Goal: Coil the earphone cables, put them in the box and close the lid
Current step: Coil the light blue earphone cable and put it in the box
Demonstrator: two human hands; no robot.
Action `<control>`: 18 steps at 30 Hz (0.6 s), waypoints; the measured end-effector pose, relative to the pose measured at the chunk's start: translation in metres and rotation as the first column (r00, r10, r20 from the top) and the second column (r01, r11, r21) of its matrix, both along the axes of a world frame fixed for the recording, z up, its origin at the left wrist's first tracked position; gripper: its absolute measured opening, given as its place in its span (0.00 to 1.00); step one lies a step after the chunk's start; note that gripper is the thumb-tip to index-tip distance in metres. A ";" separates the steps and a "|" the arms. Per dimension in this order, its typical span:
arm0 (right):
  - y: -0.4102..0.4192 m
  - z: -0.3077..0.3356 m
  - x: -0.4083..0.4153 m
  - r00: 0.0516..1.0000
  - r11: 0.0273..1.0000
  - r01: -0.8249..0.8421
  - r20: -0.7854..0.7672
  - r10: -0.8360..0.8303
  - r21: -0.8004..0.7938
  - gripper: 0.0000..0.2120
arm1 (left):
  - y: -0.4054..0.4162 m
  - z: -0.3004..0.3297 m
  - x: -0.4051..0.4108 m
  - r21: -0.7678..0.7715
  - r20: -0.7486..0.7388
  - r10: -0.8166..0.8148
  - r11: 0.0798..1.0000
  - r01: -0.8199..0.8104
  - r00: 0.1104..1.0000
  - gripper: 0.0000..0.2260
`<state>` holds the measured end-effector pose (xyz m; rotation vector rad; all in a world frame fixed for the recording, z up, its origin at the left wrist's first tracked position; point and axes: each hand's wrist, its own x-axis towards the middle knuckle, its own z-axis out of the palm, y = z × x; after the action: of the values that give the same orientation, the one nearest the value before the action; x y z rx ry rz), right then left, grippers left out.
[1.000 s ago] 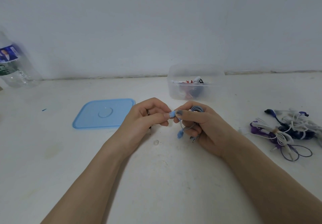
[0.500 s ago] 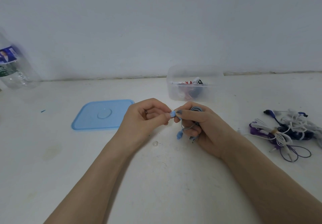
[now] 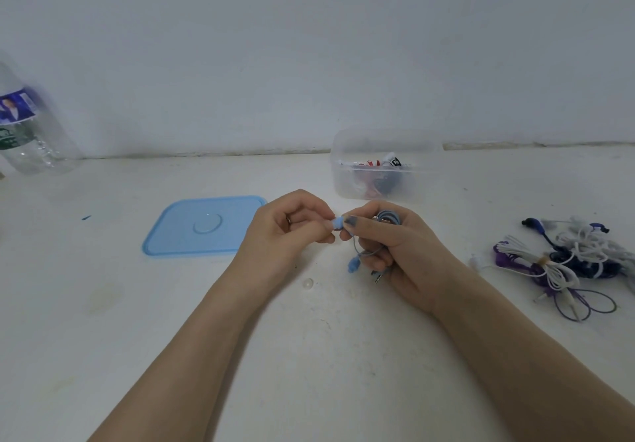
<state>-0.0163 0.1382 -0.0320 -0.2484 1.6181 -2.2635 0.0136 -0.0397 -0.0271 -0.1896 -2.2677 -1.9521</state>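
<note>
Table point(image 3: 309, 355) underneath everything, white and scuffed. Water bottle point(image 3: 27, 132) far out past the left hand, against the wall.

Blue lid point(image 3: 202, 226) flat on the table just outboard of the left hand, off the box and nearer that hand than the other. Clear box point(image 3: 385, 163) straight beyond the right hand's knuckles, mouth up and uncovered, a few bundled earphones already showing through its wall. Near, with a bare strip of table between hand and box; right hand plainly the closer of the two, so likely a short forward reach over the front wall for the drop.

Tangle of loose earphones point(image 3: 563, 263), white and purple and dark blue, well out to the right of the right hand, not yet coiled.

Right hand point(image 3: 388, 252) curled round the blue earphone coil point(image 3: 388, 218), loops standing up between thumb and forefinger, coil's plane roughly upright and facing the person. Left hand point(image 3: 285, 232) curled too, fingertips pinching one blue earbud point(image 3: 338, 223) right where the two hands meet. Second earbud point(image 3: 353, 264) dangling below the right hand on a short slack length; plug point(image 3: 378, 275) poking out beneath the same hand, close to the table.

Probably at the tucking-in of the loose end, coil nearly finished. Small clear dome-shaped bit point(image 3: 308, 283) on the table beneath the gap between the wrists; identity uncertain.
</note>
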 end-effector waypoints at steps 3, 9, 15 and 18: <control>0.000 0.000 -0.001 1.000 1.000 0.009 -0.003 -0.009 0.009 0.02 | 0.001 0.001 0.000 0.021 0.036 -0.004 1.000 0.004 0.999 0.03; -0.001 -0.005 -0.004 0.998 0.998 0.059 -0.038 -0.059 0.004 0.02 | 0.005 0.000 0.000 0.037 0.025 0.008 0.999 -0.009 1.000 0.04; -0.002 -0.006 -0.004 0.996 0.997 0.080 -0.039 -0.080 0.013 0.02 | 0.007 0.001 0.002 0.019 0.011 0.024 1.000 -0.024 1.000 0.03; -0.002 -0.005 -0.003 0.996 0.997 0.079 -0.046 -0.079 0.013 0.02 | 0.006 0.000 0.001 0.007 0.000 0.023 1.000 -0.023 1.000 0.04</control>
<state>-0.0191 0.1363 -0.0367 -0.2376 1.6952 -2.3194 0.0145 -0.0335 -0.0267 -0.1620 -2.2523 -1.9478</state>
